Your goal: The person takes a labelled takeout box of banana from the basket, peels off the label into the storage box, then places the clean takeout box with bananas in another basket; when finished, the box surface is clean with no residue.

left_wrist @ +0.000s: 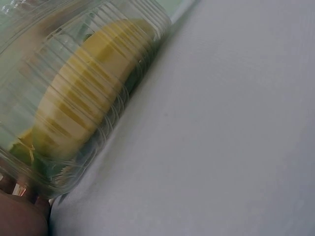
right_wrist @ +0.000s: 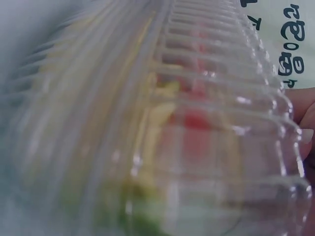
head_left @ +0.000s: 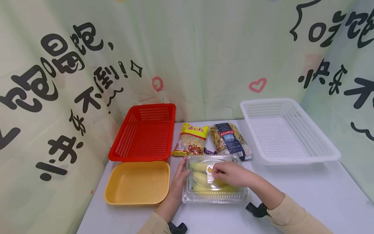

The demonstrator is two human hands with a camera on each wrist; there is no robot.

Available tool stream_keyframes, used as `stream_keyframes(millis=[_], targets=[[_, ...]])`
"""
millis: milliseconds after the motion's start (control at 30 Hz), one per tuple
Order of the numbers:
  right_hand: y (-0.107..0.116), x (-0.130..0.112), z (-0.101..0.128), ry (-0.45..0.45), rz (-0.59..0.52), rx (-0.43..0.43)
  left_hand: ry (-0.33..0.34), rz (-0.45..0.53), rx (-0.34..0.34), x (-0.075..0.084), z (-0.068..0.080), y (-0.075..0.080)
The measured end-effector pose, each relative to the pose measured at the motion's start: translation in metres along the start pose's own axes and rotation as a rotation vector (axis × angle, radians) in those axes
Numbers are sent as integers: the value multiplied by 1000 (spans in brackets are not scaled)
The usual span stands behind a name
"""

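A clear plastic clamshell box point(head_left: 216, 197) of yellow-green bananas point(left_wrist: 83, 93) lies on the table in front of me. On its lid is a white label sticker point(head_left: 209, 178) with a small banana picture. My left hand point(head_left: 177, 182) rests against the box's left side, its fingers lying along the wall; in the left wrist view its fingers show at the lower left corner. Over the lid, my right hand point(head_left: 230, 174) has curled fingers and appears to pinch the sticker's right edge; the fingertips are partly hidden. The right wrist view shows the box's ribbed side point(right_wrist: 182, 123) close up, blurred.
A red basket point(head_left: 143, 159) and a yellow tray point(head_left: 137, 202) stand to the left. Behind the box lie a yellow pasta bag point(head_left: 191, 139), a dark-labelled pasta bag point(head_left: 229, 139) and a small purple packet point(head_left: 209, 151). At the right is a white basket point(head_left: 277, 136). Printed curtains point(head_left: 201, 58) enclose the table.
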State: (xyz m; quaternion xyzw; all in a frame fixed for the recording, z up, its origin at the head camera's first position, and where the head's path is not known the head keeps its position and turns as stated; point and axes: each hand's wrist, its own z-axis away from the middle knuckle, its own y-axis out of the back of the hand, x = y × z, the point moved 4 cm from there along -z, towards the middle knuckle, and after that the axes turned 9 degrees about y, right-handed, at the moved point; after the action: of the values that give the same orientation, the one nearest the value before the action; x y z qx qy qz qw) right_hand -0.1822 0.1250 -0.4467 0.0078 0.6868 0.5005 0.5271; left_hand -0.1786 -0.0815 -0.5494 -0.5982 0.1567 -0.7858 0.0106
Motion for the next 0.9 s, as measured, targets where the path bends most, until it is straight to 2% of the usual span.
stream_keyframes(millis=[167,233,533,900], targets=[[0,3,1,-120,-246,17,-6,-5,-7,1,0,0],[0,4,1,-137,-297,31,-9,-6,-16,1,0,-1],[-2,7,0,-143,-256,38,0,-11,-7,1,1,-1],[1,13,0,-143,-451,62,3,-27,-7,0,0,0]])
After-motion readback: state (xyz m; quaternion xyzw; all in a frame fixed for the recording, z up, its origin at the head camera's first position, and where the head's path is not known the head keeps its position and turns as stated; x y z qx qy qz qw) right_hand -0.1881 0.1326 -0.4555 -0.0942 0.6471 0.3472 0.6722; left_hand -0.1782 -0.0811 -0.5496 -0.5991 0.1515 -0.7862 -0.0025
